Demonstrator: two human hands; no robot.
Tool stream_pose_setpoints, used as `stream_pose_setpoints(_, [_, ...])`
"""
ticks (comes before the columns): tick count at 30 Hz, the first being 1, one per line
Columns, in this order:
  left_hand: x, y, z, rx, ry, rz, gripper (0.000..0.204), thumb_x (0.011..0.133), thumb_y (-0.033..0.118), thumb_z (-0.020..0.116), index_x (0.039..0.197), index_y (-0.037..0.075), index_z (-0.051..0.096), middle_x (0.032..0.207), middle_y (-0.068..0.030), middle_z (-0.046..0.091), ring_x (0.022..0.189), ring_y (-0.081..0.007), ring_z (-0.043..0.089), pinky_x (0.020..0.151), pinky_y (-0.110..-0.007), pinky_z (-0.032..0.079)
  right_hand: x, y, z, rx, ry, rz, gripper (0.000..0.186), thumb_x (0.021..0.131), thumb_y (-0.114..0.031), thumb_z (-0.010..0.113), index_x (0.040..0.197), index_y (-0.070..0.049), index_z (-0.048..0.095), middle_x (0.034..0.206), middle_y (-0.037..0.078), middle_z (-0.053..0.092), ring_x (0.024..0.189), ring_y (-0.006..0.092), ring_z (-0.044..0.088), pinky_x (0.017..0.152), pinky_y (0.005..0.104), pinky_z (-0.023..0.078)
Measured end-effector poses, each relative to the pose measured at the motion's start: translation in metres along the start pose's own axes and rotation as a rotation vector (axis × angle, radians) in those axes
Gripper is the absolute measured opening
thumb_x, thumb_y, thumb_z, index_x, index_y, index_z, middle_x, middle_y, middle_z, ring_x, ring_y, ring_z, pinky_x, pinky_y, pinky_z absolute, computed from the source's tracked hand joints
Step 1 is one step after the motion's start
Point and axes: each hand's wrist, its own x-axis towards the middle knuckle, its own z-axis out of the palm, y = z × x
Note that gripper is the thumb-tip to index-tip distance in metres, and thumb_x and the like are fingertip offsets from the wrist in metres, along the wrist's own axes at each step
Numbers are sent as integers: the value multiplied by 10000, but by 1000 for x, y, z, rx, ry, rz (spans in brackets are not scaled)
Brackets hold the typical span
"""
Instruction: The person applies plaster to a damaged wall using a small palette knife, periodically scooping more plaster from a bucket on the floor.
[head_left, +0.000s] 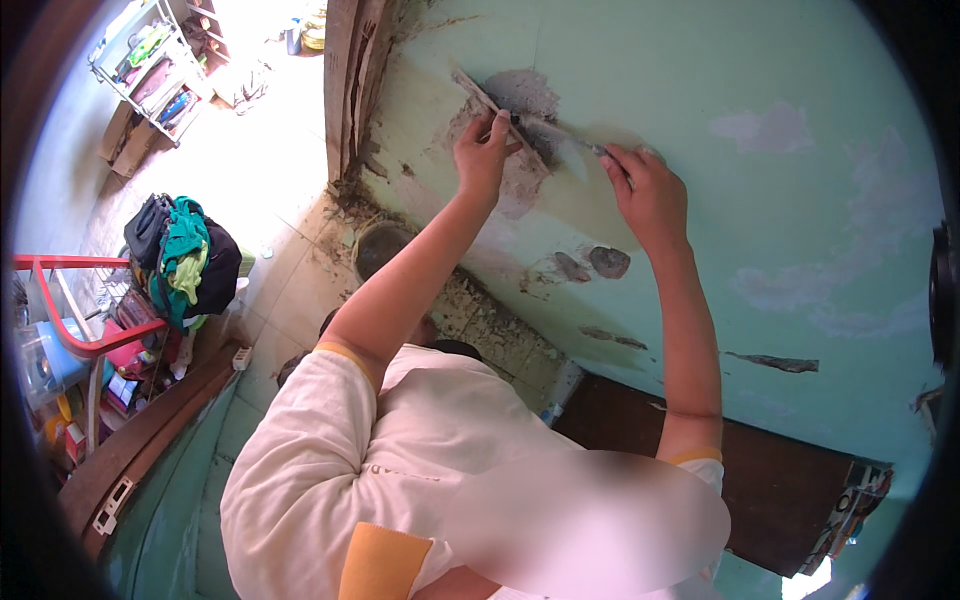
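My left hand (483, 155) is closed on a thin, flat plaster-smeared board (478, 92), seen nearly edge-on and tilted close to the wall. In my right hand (650, 195) is a putty knife (598, 150), gripped by its handle. The knife's blade points left toward the board and the wall, and its tip is hard to make out. Around the two tools, the pale green wall (640, 70) carries a rough grey patch (525, 92) and lighter smears. Lower on the wall are holes, one of them a dark rounded hole (609, 262).
A wooden door frame (350, 90) stands left of the patch. Below it are a round bucket (380, 250) and crumbled debris (490, 320) along the wall's foot. Clothes (185, 250) hang by a red-railed rack (90, 345) at left. Dark brown furniture (750, 470) stands lower right.
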Motion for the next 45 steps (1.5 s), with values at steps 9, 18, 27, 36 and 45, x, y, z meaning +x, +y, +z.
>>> stream_pose_setpoints(9, [1,-1,-3,-14,-5,8,468,968,234,685,1269,-99,550,1174,-162,605,1117,-262,614,825,-389,630,-1,-6,-10,52,-88,41,232,966,-310,644,1060,-114,723,848,97,658,719,299,654,612,394,534])
stream_pose_setpoints(18, [1,0,-11,-32,-14,38,643,946,226,715,1441,-36,398,1222,-192,598,1107,-262,613,867,-397,610,11,-24,-25,189,-76,184,265,974,-310,640,1083,-82,720,910,111,688,765,310,668,675,406,539])
stream_pose_setpoints(27, [7,-9,-18,4,-47,87,744,911,265,759,1507,48,368,1196,-154,635,1036,-201,632,807,-329,570,0,-15,10,127,-206,187,288,981,-339,606,1064,-90,724,913,107,701,818,329,678,730,426,546])
stream_pose_setpoints(36, [6,-6,-21,1,-89,58,763,933,291,732,1532,37,332,1218,-155,607,1074,-215,616,773,-340,574,14,-40,-14,60,-224,223,266,983,-330,590,1025,-106,726,891,112,694,801,338,678,702,455,546])
stream_pose_setpoints(45, [1,-4,-19,-7,-61,63,689,994,229,626,1510,-86,295,1184,-167,578,1063,-242,607,800,-391,632,32,-49,-5,-52,-223,220,265,986,-314,586,949,-83,710,819,117,660,726,350,667,660,463,544])
